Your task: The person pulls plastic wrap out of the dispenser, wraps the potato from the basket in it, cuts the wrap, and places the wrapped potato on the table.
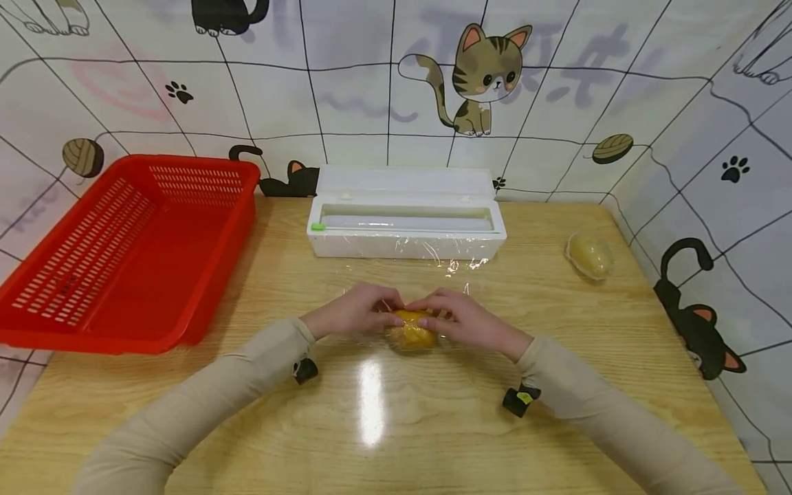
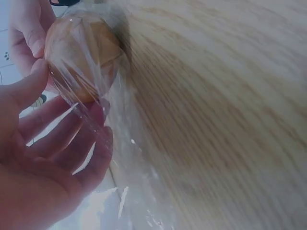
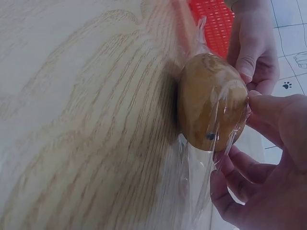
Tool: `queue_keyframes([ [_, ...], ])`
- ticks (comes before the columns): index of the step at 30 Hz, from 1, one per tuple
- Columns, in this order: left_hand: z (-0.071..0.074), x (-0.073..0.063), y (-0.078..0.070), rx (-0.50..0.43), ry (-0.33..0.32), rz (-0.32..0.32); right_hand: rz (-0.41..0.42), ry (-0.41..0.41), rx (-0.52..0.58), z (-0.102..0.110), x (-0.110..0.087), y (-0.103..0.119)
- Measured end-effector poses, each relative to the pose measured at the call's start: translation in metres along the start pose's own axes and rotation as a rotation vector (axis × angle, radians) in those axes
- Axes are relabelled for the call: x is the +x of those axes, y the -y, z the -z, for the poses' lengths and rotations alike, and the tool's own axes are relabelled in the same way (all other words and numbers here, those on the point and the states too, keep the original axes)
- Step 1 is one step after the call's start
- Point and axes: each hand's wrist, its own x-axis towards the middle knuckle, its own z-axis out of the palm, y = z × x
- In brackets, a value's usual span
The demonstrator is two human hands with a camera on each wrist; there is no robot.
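Observation:
A yellow-orange mango [image 1: 410, 331] lies on the table in front of me, with clear cling film [image 2: 136, 177] drawn over it in creases. My left hand [image 1: 359, 311] holds its left side, the thumb on the fruit's near face and the fingers behind. From the other side my right hand [image 1: 467, 320] grips it the same way, thumb and fingertips at the film. In the right wrist view the mango shows a small dark spot near one end, and loose film trails from it. The fruit's far side is hidden by my fingers.
Behind my hands stands a white cling film box [image 1: 405, 245], lid up, roll inside, a green slider at its left. A film-wrapped yellow fruit [image 1: 590, 256] sits at the right. The red plastic basket [image 1: 213, 295] occupies the left, and patterned walls border the wooden table [image 1: 445, 440].

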Motion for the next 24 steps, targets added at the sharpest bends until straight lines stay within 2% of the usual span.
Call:
queue_keyframes([
  [3, 0.002, 0.000, 0.001, -0.010, 0.001, 0.019, -0.012, 0.001, 0.004, 0.000, 0.001, 0.000],
  [6, 0.002, -0.005, -0.006, 0.060, -0.064, 0.023, -0.039, 0.004, 0.013, 0.000, 0.002, -0.002],
  [9, -0.002, -0.014, -0.021, 0.254, -0.158, -0.028, -0.066, 0.009, 0.043, 0.001, 0.002, -0.004],
  [11, -0.007, -0.021, -0.033, 0.418, -0.184, -0.076, -0.083, 0.016, 0.069, 0.002, 0.004, -0.006],
  [14, -0.017, -0.029, -0.043, 0.608, -0.151, -0.112, -0.132, 0.022, 0.119, 0.005, 0.007, -0.008],
  [16, -0.023, -0.032, -0.046, 0.680, -0.121, -0.080, -0.169, 0.032, 0.145, 0.007, 0.010, -0.010],
  [20, -0.028, -0.031, -0.042, 0.717, -0.104, 0.007, -0.214, 0.054, 0.194, 0.009, 0.015, -0.014],
  [24, -0.033, -0.024, -0.032, 0.718, -0.138, 0.025, -0.240, 0.075, 0.215, 0.009, 0.018, -0.017],
])
